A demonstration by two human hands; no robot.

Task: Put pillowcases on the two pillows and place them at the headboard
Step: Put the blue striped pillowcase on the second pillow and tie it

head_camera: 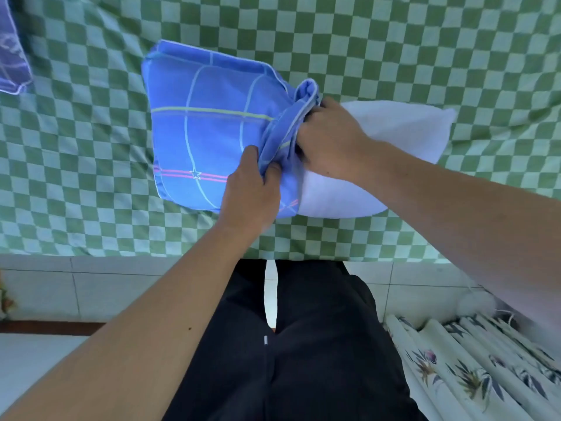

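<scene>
Here, a white pillow (394,138) is laid lengthwise left to right on the checked bed (394,56), its left half inside a blue pillowcase (212,126) whose bunched opening is gripped by the left hand (252,192) and right hand (331,141).

We are seeing a blue pillowcase (209,123) crossed by pale blue, yellow-green and pink lines, with a small star outline on a pink stripe. Right of the pillowcase, a plain white pillow (394,132) is showing. Under both, the bed sheet (394,41) is showing green and pale mint checks. Far left of the pillowcase, a purple-blue cloth (12,56) is showing pale lines. Below it, we are seeing black trousers (318,344), pale floor tiles (45,287) and a white curtain (470,360) with dark leaf prints.
</scene>
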